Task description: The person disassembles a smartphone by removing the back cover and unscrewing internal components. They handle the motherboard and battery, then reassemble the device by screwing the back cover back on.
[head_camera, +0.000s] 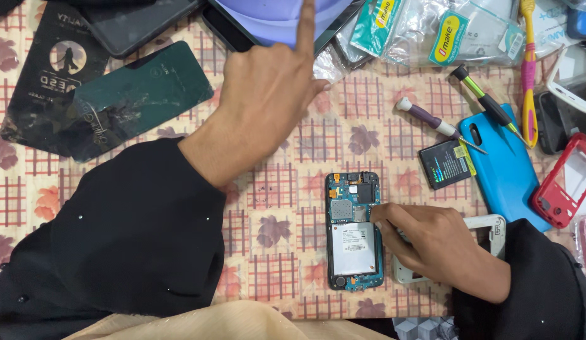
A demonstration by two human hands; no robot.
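1. Phone (354, 231), back off, board and battery exposed, lies flat on the checked cloth (274, 189), near centre.
2. Right hand (431, 242) sits at phone's right edge, fingertips bunched on the battery's upper right corner; can't tell if it's pinching anything.
3. Left hand (268, 101) is raised far of centre, index finger straight out toward the far edge, other fingers curled in.
4. Right of phone: loose battery (445, 165), blue case (504, 165), two screwdrivers (438, 124), red case (567, 182).
5. Far left: dark green back cover (132, 101).
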